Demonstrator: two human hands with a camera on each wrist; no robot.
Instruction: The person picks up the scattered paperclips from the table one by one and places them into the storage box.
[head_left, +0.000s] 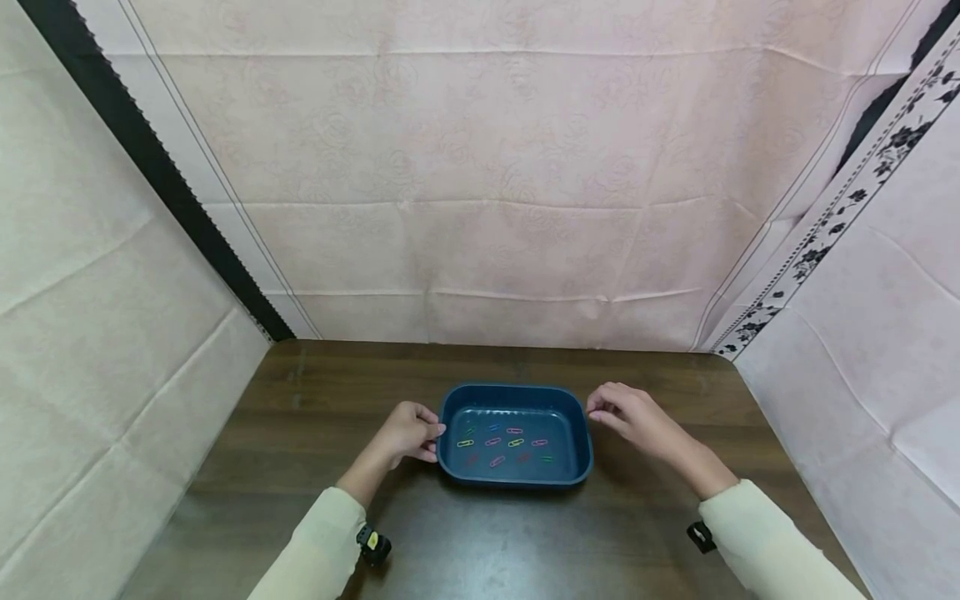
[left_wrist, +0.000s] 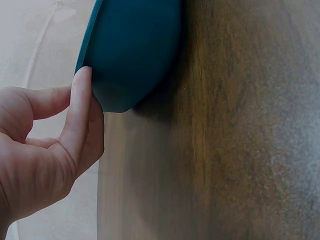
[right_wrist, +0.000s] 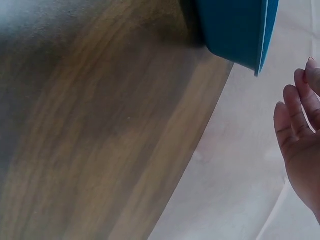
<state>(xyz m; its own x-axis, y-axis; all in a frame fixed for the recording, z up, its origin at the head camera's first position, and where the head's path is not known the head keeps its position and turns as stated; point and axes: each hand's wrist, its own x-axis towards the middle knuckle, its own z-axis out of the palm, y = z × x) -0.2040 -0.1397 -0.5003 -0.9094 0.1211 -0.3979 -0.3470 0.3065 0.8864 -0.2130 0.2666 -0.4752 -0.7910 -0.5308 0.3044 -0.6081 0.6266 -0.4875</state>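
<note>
A dark blue rectangular tray lies on the wooden table, with several coloured paper clips spread over its bottom. At its left end my left hand pinches the rim, the thumb on top and the other fingers lower down. In the left wrist view, the fingertips of that left hand meet the tray's edge. Close to the tray's right end is my right hand. In the right wrist view this right hand is apart from the tray, thumb and forefinger tips close together, the other fingers loosely bent.
The brown wooden table spreads around the tray. Pale patterned cloth hangs behind the table's far edge, and further cloth sheets stand at the left and right sides. A small black device is strapped at each sleeve.
</note>
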